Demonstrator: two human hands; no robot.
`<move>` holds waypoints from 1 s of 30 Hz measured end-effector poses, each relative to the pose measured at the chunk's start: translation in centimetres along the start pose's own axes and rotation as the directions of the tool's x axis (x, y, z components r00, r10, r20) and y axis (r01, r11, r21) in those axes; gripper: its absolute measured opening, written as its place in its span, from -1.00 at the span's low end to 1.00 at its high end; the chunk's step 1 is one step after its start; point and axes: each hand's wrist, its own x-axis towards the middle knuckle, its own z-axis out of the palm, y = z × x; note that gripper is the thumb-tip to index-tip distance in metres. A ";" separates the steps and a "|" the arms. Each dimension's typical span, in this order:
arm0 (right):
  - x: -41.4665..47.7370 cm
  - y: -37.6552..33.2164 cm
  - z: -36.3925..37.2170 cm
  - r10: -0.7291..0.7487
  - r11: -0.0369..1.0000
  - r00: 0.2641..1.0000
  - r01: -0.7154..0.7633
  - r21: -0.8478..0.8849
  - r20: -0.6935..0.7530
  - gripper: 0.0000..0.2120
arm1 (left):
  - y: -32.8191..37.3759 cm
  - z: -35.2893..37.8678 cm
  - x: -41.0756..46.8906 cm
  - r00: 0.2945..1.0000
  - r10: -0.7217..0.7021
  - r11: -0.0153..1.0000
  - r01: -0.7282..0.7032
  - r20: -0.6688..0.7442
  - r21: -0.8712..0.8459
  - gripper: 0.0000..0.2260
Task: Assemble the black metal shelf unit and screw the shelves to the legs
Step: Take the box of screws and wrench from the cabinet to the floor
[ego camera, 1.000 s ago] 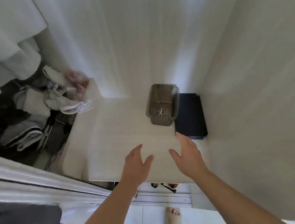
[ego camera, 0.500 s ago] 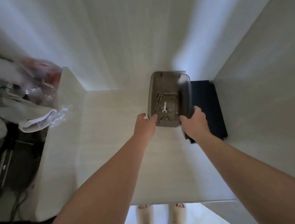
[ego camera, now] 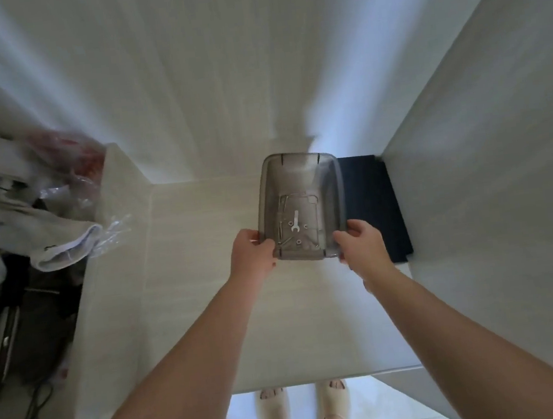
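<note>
The assembly looks barely begun: no legs or standing frame show, and nothing appears screwed together. The left hand (ego camera: 251, 255) and right hand (ego camera: 361, 242) each curl round a near corner of a translucent grey tub (ego camera: 299, 179) over the pale bench (ego camera: 218, 319). Just ahead of the hands, on the tub's bottom, lie a small wrench (ego camera: 295, 221) and loose screws (ego camera: 280, 234). A flat black panel (ego camera: 374, 205), probably a shelf, lies just beyond the right hand, beside the tub. No label or writing is legible.
</note>
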 end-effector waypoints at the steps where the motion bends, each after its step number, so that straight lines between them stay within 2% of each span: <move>1: -1.2 0.2 -0.5 0.006 1.000 1.000 -0.006 0.021 0.021 -0.60 | -0.1 -0.8 -0.8 1.000 0.020 1.000 -0.020 -0.003 0.017 -0.87; 5: -6.2 1.5 -2.9 -0.011 0.995 0.998 0.005 0.104 0.057 -0.63 | -0.7 -4.2 -3.7 0.996 0.088 0.992 -0.089 0.015 0.094 -0.88; 9: -10.3 3.7 -5.7 -0.055 0.992 0.996 0.062 0.113 -0.066 -0.63 | -1.5 -6.9 -5.8 0.989 0.112 0.977 -0.129 0.100 0.173 -0.86; 12: -13.1 5.4 -7.6 -0.042 0.991 0.986 0.063 0.122 -0.164 -0.59 | -1.9 -8.0 -7.2 0.967 0.122 0.928 -0.192 0.226 0.321 -0.84; 16: -16.3 8.1 -9.8 0.015 0.993 0.968 0.016 0.119 -0.249 -0.46 | -2.4 -7.8 -9.3 0.901 0.022 0.859 -0.239 0.434 0.453 -0.80; 20: -19.2 11.4 -11.5 0.148 0.984 0.972 -0.127 0.122 -0.182 -0.41 | -3.2 -6.3 -11.9 0.798 -0.074 0.776 -0.330 0.598 0.538 -0.77; 23: -21.8 14.5 -12.8 0.253 0.957 0.963 -0.235 0.169 -0.095 -0.67 | -4.4 -4.5 -14.3 0.732 -0.128 0.738 -0.380 0.669 0.557 -0.77; 26: -24.7 18.3 -15.0 0.253 0.953 0.964 -0.234 0.195 -0.082 -0.89 | -5.9 -2.2 -17.2 0.687 -0.150 0.704 -0.430 0.711 0.565 -0.78; 30: -29.4 24.5 -18.5 0.275 0.938 0.951 -0.232 0.257 -0.141 -0.94 | -9.2 1.2 -22.4 0.705 -0.110 0.715 -0.434 0.701 0.548 -0.83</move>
